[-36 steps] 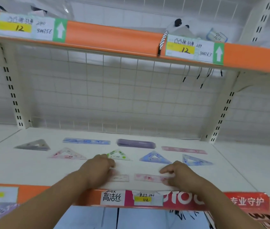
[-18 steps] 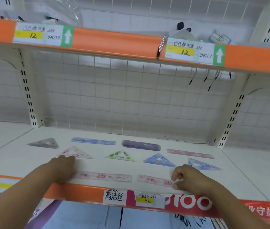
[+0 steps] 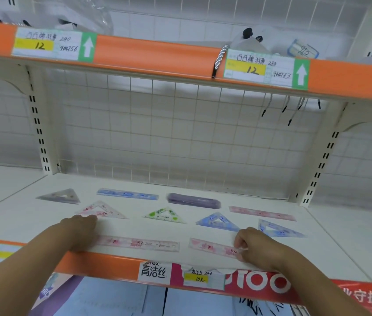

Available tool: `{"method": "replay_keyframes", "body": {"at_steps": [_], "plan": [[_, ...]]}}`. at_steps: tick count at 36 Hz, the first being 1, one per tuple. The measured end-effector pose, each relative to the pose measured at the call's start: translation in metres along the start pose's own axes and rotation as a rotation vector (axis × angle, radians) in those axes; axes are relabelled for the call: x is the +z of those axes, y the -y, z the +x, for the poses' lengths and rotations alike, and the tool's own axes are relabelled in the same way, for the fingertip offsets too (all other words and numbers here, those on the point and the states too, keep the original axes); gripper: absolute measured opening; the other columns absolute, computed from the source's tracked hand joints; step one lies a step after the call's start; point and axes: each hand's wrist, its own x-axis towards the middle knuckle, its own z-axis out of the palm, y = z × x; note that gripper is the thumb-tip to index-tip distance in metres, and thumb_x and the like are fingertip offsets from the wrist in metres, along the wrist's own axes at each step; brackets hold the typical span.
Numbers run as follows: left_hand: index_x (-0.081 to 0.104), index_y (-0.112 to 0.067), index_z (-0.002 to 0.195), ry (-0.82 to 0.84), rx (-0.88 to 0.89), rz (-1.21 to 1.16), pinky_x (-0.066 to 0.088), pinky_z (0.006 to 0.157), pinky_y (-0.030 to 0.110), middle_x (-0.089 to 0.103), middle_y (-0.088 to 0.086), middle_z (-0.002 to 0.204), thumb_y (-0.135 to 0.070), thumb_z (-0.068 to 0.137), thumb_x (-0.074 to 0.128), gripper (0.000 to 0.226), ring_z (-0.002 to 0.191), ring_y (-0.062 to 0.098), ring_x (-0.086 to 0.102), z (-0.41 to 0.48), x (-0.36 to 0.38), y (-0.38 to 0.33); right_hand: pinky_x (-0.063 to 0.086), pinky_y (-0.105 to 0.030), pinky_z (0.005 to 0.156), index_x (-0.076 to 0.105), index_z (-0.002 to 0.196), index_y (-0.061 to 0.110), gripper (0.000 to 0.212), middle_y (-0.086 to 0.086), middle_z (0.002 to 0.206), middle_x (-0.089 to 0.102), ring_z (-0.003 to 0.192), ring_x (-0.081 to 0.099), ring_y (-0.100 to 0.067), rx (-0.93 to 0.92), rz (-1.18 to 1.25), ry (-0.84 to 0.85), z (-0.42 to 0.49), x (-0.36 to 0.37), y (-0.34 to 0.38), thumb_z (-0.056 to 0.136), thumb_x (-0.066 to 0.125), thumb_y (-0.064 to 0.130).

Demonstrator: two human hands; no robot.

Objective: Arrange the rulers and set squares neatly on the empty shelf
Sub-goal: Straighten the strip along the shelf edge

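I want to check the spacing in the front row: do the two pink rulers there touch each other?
Apart. The head view shows a strip of bare white shelf between the left pink ruler and the right pink ruler.

Bare hands (image 3: pixel 79 226), sleeveless forearms

Flat on the white shelf (image 3: pixel 203 229) lie three rows. At the back: a grey set square (image 3: pixel 61 196), a blue ruler (image 3: pixel 127 194), a purple ruler stack (image 3: pixel 193 200), a pink ruler (image 3: pixel 262 213). In the middle: pink (image 3: pixel 103 210), green (image 3: pixel 164 215) and two blue set squares (image 3: pixel 217 222) (image 3: pixel 277 229). At the front edge: two pink rulers (image 3: pixel 138 243) (image 3: pixel 213 247).
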Motion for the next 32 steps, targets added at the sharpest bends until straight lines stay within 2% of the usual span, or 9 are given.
{"method": "replay_keyframes", "body": {"at_steps": [2, 6, 11, 16, 21, 23, 25, 28, 32], "plan": [[0.042, -0.016, 0.125, 0.007, -0.018, 0.0, 0.04, 0.099, 0.033, 0.048, 0.008, 0.128, -0.037, 0.098, 0.033, 0.036, 0.116, 0.024, 0.049, 0.001, 0.001, 0.005, 0.04, -0.025, 0.095, 0.044, 0.095, 0.03, 0.013, 0.003, 0.114, 0.046, 0.105, 0.045, -0.014, 0.0, 0.001, -0.001, 0.0, 0.0, 0.0, 0.092, 0.056, 0.026], [0.039, -0.015, 0.127, 0.023, -0.035, 0.001, 0.039, 0.099, 0.033, 0.046, 0.01, 0.13, -0.031, 0.099, 0.028, 0.034, 0.118, 0.026, 0.048, -0.001, 0.001, 0.006, 0.038, -0.018, 0.076, 0.039, 0.087, 0.035, 0.022, 0.011, 0.096, 0.043, 0.086, 0.043, -0.008, -0.026, 0.012, -0.012, -0.001, 0.001, 0.0, 0.093, 0.052, 0.019], [0.039, -0.016, 0.127, 0.021, -0.041, 0.018, 0.038, 0.101, 0.035, 0.045, 0.009, 0.129, -0.03, 0.099, 0.026, 0.034, 0.119, 0.027, 0.047, -0.003, 0.002, 0.005, 0.04, -0.021, 0.089, 0.048, 0.123, 0.028, 0.032, 0.007, 0.108, 0.038, 0.1, 0.047, -0.013, -0.038, -0.02, -0.023, -0.004, 0.002, 0.003, 0.098, 0.04, 0.01], [0.037, -0.016, 0.129, 0.028, -0.039, 0.033, 0.037, 0.102, 0.034, 0.043, 0.009, 0.132, -0.03, 0.1, 0.027, 0.034, 0.122, 0.026, 0.046, -0.006, -0.001, 0.001, 0.041, -0.02, 0.091, 0.059, 0.117, 0.029, 0.038, 0.005, 0.12, 0.053, 0.108, 0.052, -0.014, -0.086, 0.009, -0.062, -0.005, 0.001, 0.004, 0.098, 0.036, 0.006], [0.036, -0.016, 0.131, 0.026, -0.054, 0.032, 0.036, 0.103, 0.033, 0.041, 0.01, 0.135, -0.031, 0.1, 0.027, 0.035, 0.124, 0.026, 0.044, -0.007, -0.002, -0.001, 0.036, -0.023, 0.103, 0.045, 0.139, 0.03, 0.041, 0.007, 0.143, 0.045, 0.126, 0.047, -0.013, -0.082, 0.088, -0.091, -0.002, -0.001, -0.002, 0.102, 0.033, 0.017], [0.036, -0.016, 0.131, 0.023, -0.062, 0.025, 0.036, 0.104, 0.034, 0.041, 0.009, 0.135, -0.032, 0.1, 0.027, 0.036, 0.125, 0.026, 0.044, -0.007, -0.002, -0.002, 0.041, -0.026, 0.097, 0.055, 0.13, 0.027, 0.034, 0.005, 0.132, 0.054, 0.115, 0.053, -0.014, -0.104, 0.097, -0.113, 0.001, -0.005, -0.005, 0.102, 0.036, 0.029], [0.036, -0.016, 0.132, 0.019, -0.074, 0.021, 0.035, 0.104, 0.034, 0.041, 0.009, 0.134, -0.032, 0.101, 0.027, 0.036, 0.125, 0.027, 0.044, -0.008, -0.001, -0.003, 0.045, -0.028, 0.087, 0.063, 0.105, 0.028, 0.026, 0.005, 0.108, 0.06, 0.099, 0.057, -0.015, -0.123, 0.127, -0.105, 0.002, -0.011, -0.008, 0.098, 0.042, 0.042], [0.036, -0.015, 0.131, 0.013, -0.091, 0.019, 0.035, 0.104, 0.034, 0.041, 0.009, 0.133, -0.031, 0.101, 0.027, 0.035, 0.125, 0.027, 0.043, -0.009, 0.0, -0.005, 0.042, -0.027, 0.077, 0.052, 0.076, 0.033, 0.022, 0.008, 0.085, 0.051, 0.083, 0.052, -0.011, -0.124, 0.126, -0.092, 0.004, -0.017, -0.019, 0.096, 0.047, 0.042], [0.037, -0.014, 0.131, -0.003, -0.105, 0.029, 0.036, 0.102, 0.031, 0.042, 0.009, 0.132, -0.029, 0.101, 0.029, 0.034, 0.124, 0.027, 0.044, -0.009, 0.0, -0.01, 0.038, -0.018, 0.071, 0.054, 0.085, 0.029, 0.013, 0.014, 0.083, 0.051, 0.08, 0.051, -0.003, -0.131, 0.108, -0.115, 0.016, -0.018, -0.036, 0.096, 0.048, 0.035]]}}
